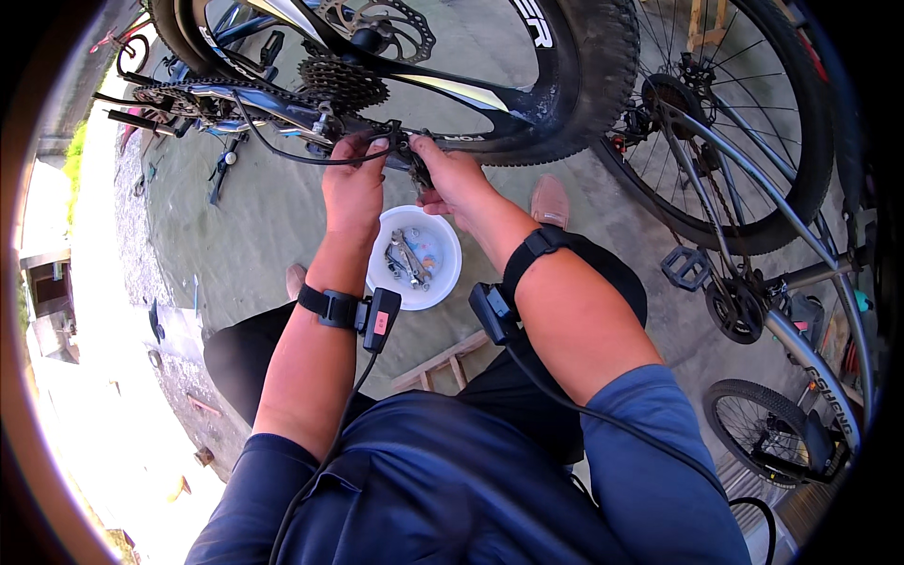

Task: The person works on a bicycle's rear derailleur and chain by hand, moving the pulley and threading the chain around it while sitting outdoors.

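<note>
A bicycle's rear wheel (589, 71) with a black knobby tire fills the top of the view, its stacked cassette (344, 83) left of centre. Below the cassette, both hands meet at the dark rear derailleur (417, 169). My left hand (354, 193) is closed, thumb and fingers pinched at the end of a looping black cable (273, 146). From the other side my right hand (454, 179) grips the derailleur, thumb on top and fingers curled underneath. Fingertips cover part of the contact. Beneath the hands stands a white bucket (375, 273) holding metal tools (408, 259) and small parts.
A second bicycle (786, 188) stands close on the right, its pedal (686, 268) sticking out toward me. Another small-looking wheel (753, 424) is at the lower right. A wooden frame (443, 363) lies between my legs. A blue-black tool (224, 168) rests on the floor at left.
</note>
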`<state>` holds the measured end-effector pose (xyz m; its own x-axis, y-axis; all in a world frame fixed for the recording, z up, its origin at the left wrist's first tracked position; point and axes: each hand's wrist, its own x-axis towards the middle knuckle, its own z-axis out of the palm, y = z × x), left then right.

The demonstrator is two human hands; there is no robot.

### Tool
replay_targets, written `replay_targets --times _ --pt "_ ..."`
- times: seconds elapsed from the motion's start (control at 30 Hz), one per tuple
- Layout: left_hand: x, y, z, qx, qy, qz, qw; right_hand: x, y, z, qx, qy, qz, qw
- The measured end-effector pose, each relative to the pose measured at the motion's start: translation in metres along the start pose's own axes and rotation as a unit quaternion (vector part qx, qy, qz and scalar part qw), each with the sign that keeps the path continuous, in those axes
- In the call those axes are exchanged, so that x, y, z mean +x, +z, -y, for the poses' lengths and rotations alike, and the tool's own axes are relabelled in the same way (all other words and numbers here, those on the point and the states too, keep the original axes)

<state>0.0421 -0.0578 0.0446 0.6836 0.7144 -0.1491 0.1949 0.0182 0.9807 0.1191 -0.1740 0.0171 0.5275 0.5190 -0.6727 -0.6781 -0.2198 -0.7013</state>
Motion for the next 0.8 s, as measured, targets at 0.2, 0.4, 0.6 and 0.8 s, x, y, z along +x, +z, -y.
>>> replay_targets --times 0.2,0.4,0.6,0.8 --pt "0.002 0.001 0.003 -0.018 0.004 0.0 1.0 0.001 0.001 0.001 -0.003 -0.002 -0.006 1.0" --pt "-0.002 0.003 -0.001 -0.018 0.02 -0.009 1.0 0.005 0.0 -0.001 -0.006 -0.021 -0.007 1.0" --pt "-0.006 0.001 -0.009 -0.014 0.012 -0.006 1.0 0.008 0.003 -0.002 -0.031 -0.04 -0.054 0.997" --pt "-0.002 -0.002 -0.008 -0.036 -0.01 -0.01 0.999 0.007 0.003 0.001 -0.046 -0.035 -0.055 0.997"
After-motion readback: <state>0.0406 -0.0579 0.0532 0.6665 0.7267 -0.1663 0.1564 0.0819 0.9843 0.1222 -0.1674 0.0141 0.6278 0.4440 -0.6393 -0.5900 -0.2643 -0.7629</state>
